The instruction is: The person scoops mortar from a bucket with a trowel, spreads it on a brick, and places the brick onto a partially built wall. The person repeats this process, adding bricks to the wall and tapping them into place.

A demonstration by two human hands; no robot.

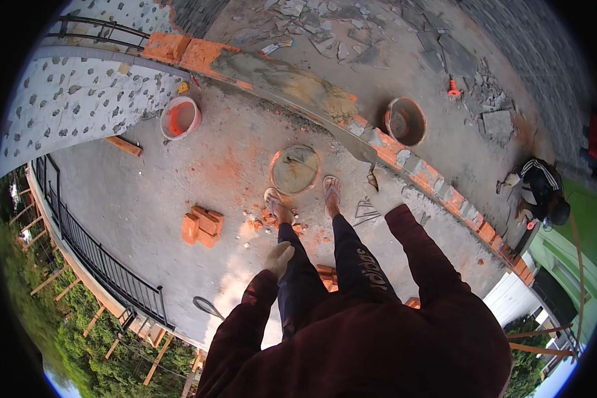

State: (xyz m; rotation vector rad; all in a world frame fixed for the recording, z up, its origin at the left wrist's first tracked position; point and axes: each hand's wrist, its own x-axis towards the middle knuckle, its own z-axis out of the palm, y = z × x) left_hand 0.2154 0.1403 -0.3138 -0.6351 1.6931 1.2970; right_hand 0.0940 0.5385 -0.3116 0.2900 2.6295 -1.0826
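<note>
The gloved right hand [386, 192] has its fingers closed around the handle of a trowel [355, 144], and the blade lies along the low brick wall [426, 174], at the end of the spread mortar. The gloved left hand [280, 257] is near the left thigh; its fingers look bent and I see nothing in them, but whether they are fully closed I cannot tell. From what I see, I would judge the work as partly done: the middle of the wall carries a long layer of mortar [272, 74], and beyond its left end some bricks [167, 48] are on the wall. To the right, the brick tops show only patches of grey, so this part seems left uncovered. Between the feet and the wall stands a round tub [272, 171] with mortar in it; one bucket [198, 114] is farther left, and another bucket [422, 123] is across the wall. The floor [166, 176] is grey and dusty, stained with red, with a small brick stack [204, 227] on the left. Beyond the wall lie broken slabs [497, 125], and a co-worker [542, 189] crouches at the right. A black railing [103, 255] closes the left side, with trees outside.
</note>
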